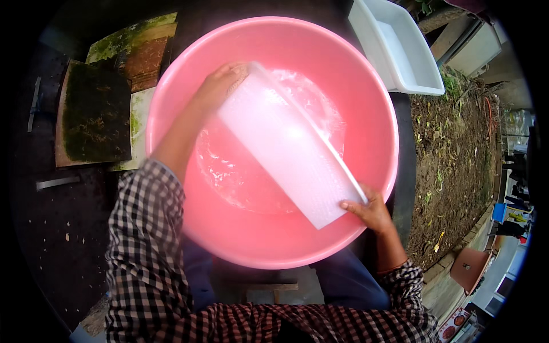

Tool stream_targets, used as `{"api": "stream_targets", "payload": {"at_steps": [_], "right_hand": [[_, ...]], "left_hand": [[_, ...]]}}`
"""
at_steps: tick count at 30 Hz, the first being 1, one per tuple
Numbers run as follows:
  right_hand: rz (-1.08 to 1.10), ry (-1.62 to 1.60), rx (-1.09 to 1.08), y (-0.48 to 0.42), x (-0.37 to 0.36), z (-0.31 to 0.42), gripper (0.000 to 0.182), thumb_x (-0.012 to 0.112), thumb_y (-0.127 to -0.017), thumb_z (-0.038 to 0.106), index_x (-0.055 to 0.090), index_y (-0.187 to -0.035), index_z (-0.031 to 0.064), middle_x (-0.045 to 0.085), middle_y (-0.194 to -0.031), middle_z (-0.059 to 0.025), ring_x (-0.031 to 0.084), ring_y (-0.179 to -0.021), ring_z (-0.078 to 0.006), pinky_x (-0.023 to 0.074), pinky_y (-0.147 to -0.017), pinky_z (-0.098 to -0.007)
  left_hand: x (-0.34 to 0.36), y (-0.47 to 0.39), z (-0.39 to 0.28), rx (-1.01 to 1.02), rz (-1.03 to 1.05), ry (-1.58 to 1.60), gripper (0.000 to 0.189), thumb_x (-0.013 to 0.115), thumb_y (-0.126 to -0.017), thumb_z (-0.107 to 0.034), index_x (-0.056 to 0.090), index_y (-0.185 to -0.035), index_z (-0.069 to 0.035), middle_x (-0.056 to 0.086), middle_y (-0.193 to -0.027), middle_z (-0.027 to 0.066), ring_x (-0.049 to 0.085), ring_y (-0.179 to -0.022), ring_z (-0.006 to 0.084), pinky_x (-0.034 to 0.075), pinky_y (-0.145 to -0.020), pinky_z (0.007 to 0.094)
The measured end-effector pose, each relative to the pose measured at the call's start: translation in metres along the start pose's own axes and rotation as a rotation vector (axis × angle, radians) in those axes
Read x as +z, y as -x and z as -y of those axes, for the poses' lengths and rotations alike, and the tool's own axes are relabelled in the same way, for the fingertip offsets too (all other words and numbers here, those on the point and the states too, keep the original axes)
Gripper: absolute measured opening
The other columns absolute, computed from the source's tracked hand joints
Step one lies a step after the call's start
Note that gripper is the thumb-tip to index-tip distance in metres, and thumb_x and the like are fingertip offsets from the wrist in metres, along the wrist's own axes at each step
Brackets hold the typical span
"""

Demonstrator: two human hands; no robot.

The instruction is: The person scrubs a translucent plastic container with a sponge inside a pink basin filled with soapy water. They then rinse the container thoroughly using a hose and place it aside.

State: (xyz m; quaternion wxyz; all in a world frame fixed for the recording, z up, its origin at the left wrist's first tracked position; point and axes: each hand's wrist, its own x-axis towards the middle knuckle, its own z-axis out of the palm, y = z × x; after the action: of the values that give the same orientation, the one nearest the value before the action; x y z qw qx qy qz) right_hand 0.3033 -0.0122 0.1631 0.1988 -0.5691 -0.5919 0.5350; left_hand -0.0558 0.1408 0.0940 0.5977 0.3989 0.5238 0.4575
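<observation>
A white plastic container (pixel 287 141), possibly a shallow tray, lies tilted diagonally across the large pink plastic basin (pixel 369 128). Clear, rippling water (pixel 231 176) covers the basin's bottom. At the container's lower right corner, my right hand (pixel 371 210) grips it with the thumb on the near face and the fingers behind the rim. My left hand (pixel 223 83), slightly blurred, is at the upper left end. Under its fingers a tan, rough-textured scrubbing pad (pixel 238 83) presses against the container. The fingertips there are partly hidden.
A white rectangular plastic tub (pixel 399 47) stands beyond the basin at upper right. Mossy boards (pixel 96 113) lie to the left. Bare soil with weeds (pixel 450 171) stretches along the right, near a brown plastic container (pixel 469 268). My knees flank the basin's near side.
</observation>
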Motion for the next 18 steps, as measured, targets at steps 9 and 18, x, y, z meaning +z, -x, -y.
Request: {"api": "stream_targets", "payload": {"at_steps": [9,18], "right_hand": [[-0.222,0.234,-0.177,-0.063,0.037,0.081,0.015,0.060,-0.087,0.014,0.059,-0.088,-0.0011,0.056,-0.064,-0.0049,0.051,-0.051,-0.0114,0.0415,-0.048,-0.0262],[-0.254,-0.162,-0.381,-0.048,0.046,0.049,0.034,0.056,-0.091,0.032,0.059,-0.079,-0.0003,0.056,-0.067,-0.0026,0.053,-0.058,-0.0097,0.0422,-0.051,-0.0230]], "left_hand": [[0.049,0.083,-0.068,0.425,0.143,-0.223,0.037,0.052,-0.090,-0.023,0.052,-0.121,-0.004,0.055,-0.118,0.0107,0.052,-0.111,0.0205,0.043,-0.094,0.0325],[0.023,0.077,-0.064,0.495,0.051,-0.683,0.033,0.053,-0.088,-0.018,0.057,-0.116,-0.001,0.051,-0.125,0.0176,0.044,-0.121,0.0316,0.034,-0.102,0.0385]]}}
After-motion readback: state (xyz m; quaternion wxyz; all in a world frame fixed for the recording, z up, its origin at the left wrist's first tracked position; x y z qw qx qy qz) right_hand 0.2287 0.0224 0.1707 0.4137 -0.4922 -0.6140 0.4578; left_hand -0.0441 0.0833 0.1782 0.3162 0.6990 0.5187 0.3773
